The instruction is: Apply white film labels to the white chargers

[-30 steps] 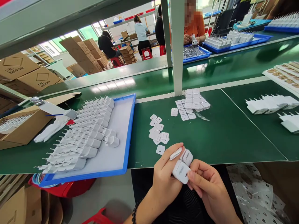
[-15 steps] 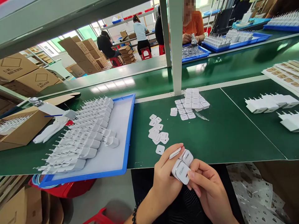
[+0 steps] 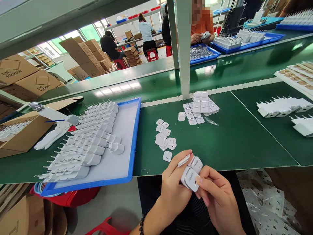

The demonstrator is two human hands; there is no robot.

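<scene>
Both hands were busy just off the near edge of the green bench [image 3: 234, 137], above the lap: the left hand [image 3: 174, 182] gripped two white chargers [image 3: 191, 180] side by side, with a white cover [image 3: 183, 161] caught between its fingers. The right hand [image 3: 217, 192] was curled, thumb touching the nearer charger's printed face; whether its fingers pinched the body could not be told.

Just beyond the hands lay a loose scatter of covers [image 3: 161, 141], with a stacked block of covers [image 3: 201, 102] farther back near a grey post [image 3: 185, 49]. That post rose between this place and an orange-shirted co-worker [image 3: 205, 24] opposite, standing just beside that person. To the left, a blue-rimmed tray [image 3: 128, 130] overhung the bench edge, crowded with rows of plug housings [image 3: 90, 143]; beyond it stood an open cardboard box [image 3: 29, 137]. Finished-looking plugs [image 3: 281, 107] sat well apart at right.
</scene>
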